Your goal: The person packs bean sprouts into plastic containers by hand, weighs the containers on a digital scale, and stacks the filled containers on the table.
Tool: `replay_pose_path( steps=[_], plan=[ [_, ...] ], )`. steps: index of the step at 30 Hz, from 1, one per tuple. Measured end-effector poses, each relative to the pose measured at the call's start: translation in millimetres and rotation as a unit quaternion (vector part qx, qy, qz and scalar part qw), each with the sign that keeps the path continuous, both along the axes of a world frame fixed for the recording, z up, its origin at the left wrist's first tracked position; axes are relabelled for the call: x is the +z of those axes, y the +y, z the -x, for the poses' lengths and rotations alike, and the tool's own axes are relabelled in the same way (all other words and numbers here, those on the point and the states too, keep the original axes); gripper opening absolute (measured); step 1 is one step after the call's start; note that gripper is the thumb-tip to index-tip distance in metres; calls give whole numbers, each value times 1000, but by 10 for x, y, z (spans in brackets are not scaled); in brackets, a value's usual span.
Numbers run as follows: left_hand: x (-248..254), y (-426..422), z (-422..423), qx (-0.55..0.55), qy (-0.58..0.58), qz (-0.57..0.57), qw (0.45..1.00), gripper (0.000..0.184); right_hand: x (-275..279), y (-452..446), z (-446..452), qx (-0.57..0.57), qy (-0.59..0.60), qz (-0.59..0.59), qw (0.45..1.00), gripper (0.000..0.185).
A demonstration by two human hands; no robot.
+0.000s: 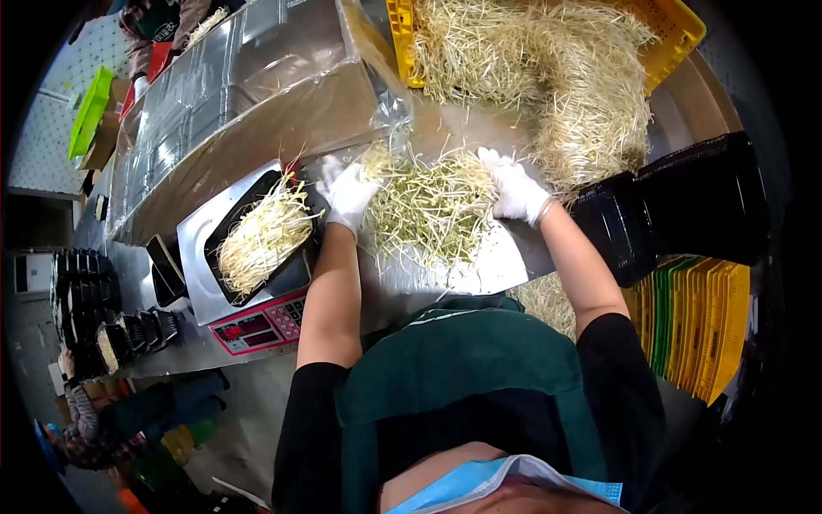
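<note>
Gently cup the sprout pile beside the scale, uncrushed; the right hand is loosely spread against it, while the left hand's grip I cannot tell.

crate stack: right | lime-green bin: upper left | person: lower left

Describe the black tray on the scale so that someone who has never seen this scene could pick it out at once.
On the metal table, look left of the gloved left hand for the silver scale with a red-framed front panel. The black tray lies on its platform, heaped with pale sprouts. Unlike the black containers further left, it alone sits on the scale.
</note>
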State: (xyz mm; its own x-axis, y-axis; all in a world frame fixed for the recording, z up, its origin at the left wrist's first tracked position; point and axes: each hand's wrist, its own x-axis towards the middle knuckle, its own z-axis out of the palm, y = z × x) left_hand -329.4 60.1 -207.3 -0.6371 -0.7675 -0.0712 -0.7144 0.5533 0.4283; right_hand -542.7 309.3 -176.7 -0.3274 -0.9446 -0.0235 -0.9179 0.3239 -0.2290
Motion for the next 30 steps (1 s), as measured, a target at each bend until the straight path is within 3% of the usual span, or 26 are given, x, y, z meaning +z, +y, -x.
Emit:
replay_pose_path(
  steps=[1,2,3,5,6,8,9,10,11,12,13,15,17,18,19,21,22,23,24,25,27,28,30],
  plan=[
    [-84,-4,-8,-60,-6,18,998,54,48,-81,41,-23,-134,-78,988,97],
    [-267,-63,-26,-104,135,22,985,43,-174,-82,171,-43,-495,-12,868,89],
    [-181,57,-82,-107,131,20,985,43,-448,-73,346,-58,-783,59,617,81],
    [276,461,-132,-27,229,-54,972,27,-59,-14,470,-19,-633,53,772,74],
    [347,539,-136,-157,359,-200,898,22,154,15,522,-6,-547,48,836,71],
    [615,818,-270,-322,326,-227,860,21,965,-22,20,-32,-675,150,722,68],
    [803,1042,-392,-351,174,-110,914,23,732,-185,-32,28,-581,96,808,73],
    [702,1188,-476,-384,179,-4,906,31,516,-351,-94,93,-473,53,874,78],
    [541,1284,-533,-412,183,103,886,39,396,-408,-163,102,-417,0,903,85],
    [388,1336,-575,-425,163,132,881,52,282,-466,-235,116,-358,-53,925,93],
    [370,1370,-668,-417,137,167,883,62,555,-388,-441,104,-189,-94,972,101],
    [401,1341,-914,-411,131,109,895,76,622,-292,-310,110,-205,-85,969,114],
    [365,1381,-1039,-344,139,70,926,76,472,-263,-198,31,-292,7,956,119],
    [337,1358,-1005,-341,140,73,927,82,397,-254,-287,-8,-284,-11,959,122],
    [282,1344,-904,-341,140,75,927,82,519,-243,-535,-13,-264,-56,963,124],
    [179,1321,-626,-295,199,187,915,85,478,-117,-1058,79,-170,17,982,122],
    [236,1283,-528,-299,104,202,927,87,486,-56,-1314,113,-102,-32,988,121],
    [286,1244,-435,-292,111,192,930,84,482,18,-1486,145,-32,-82,986,120],
    [370,1212,-426,-315,97,171,928,85,236,160,-1481,173,-28,48,983,120],
    [423,1170,-421,-338,82,151,925,86,247,194,-1431,171,-28,47,984,120],
    [321,1039,-206,-329,58,177,926,82,267,149,-1238,47,-6,53,997,109],
    [269,999,-127,-324,31,202,924,78,82,4,-879,119,-96,203,967,101],
    [485,955,-14,-280,70,189,939,66,142,-65,-641,105,-130,199,966,96]
  ],
)
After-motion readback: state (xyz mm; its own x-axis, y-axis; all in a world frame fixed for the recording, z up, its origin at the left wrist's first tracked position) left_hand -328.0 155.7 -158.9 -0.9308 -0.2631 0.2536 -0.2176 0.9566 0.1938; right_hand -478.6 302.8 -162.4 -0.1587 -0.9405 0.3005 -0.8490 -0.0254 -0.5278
